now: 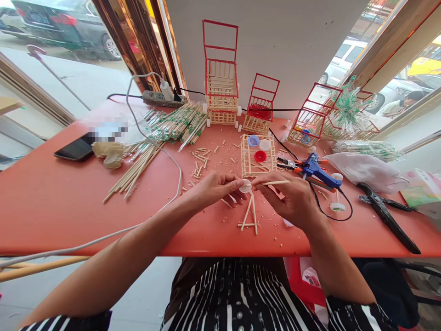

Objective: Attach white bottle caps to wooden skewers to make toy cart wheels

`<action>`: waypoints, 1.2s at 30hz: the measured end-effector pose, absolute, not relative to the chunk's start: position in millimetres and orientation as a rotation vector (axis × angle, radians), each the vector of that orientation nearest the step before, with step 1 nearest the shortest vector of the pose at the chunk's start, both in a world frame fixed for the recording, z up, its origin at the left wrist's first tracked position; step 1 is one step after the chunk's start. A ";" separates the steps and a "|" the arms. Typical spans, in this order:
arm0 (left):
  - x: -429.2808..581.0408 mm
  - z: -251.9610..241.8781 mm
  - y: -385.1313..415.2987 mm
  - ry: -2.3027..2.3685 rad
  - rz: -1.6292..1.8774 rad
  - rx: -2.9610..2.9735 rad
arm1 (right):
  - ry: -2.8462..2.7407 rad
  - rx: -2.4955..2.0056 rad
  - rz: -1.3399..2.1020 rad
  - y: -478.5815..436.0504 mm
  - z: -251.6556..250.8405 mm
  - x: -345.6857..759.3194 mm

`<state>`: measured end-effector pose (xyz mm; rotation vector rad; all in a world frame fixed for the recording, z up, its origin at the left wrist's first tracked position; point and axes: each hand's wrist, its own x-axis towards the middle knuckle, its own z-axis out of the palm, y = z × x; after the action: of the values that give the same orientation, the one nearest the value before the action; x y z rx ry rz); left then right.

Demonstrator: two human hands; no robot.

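A person is sitting at a red table [51,202], seen from their own head looking down, with both bare forearms reaching in from the bottom of the view. The left hand [215,188] is pinching a small white bottle cap [245,185] between thumb and fingertips, holding it on edge just above the tabletop so that its flat face is turned toward the other hand. The right hand [292,197] is gripping a short wooden stick [275,183] in closed fingers, holding it level with one end meeting the middle of the cap, much like an axle meeting a wheel. Directly under the hands, a small A-shaped frame of glued sticks [250,216] is lying flat on the table among wood chips. Just beyond the hands, a little stick-built basket [245,161] is sitting with blue, white and red bottle caps gathered inside it, keeping them within easy reach. To the right of it, a blue hot glue gun [315,169] is resting on its side beside orange-handled pliers [287,163], its cord trailing toward the person, and a finished pair of white wheels on a stick [336,193] is lying near it. Farther back, three miniature shopping carts with red frames are standing in a row along the wall, the tallest [221,78] at the left. A loose heap of bamboo chopsticks [165,133] is spreading across the left side, near a dark phone [76,149] and a power strip [161,97].
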<state>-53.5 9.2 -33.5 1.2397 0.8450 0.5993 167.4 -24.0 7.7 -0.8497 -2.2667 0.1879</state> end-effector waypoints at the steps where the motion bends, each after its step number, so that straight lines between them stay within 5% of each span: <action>1: -53.4 -33.2 9.1 0.849 0.597 1.243 | -2.267 -0.851 0.189 -24.1 7.6 167.4; 36: -54.0 -34.6 8.9 0.868 0.578 1.286 | -2.282 -0.925 0.197 -25.0 7.7 167.7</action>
<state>-54.0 8.9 -34.6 1.2856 0.8679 0.5775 167.7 -25.0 7.7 -0.9255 -2.2821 0.1970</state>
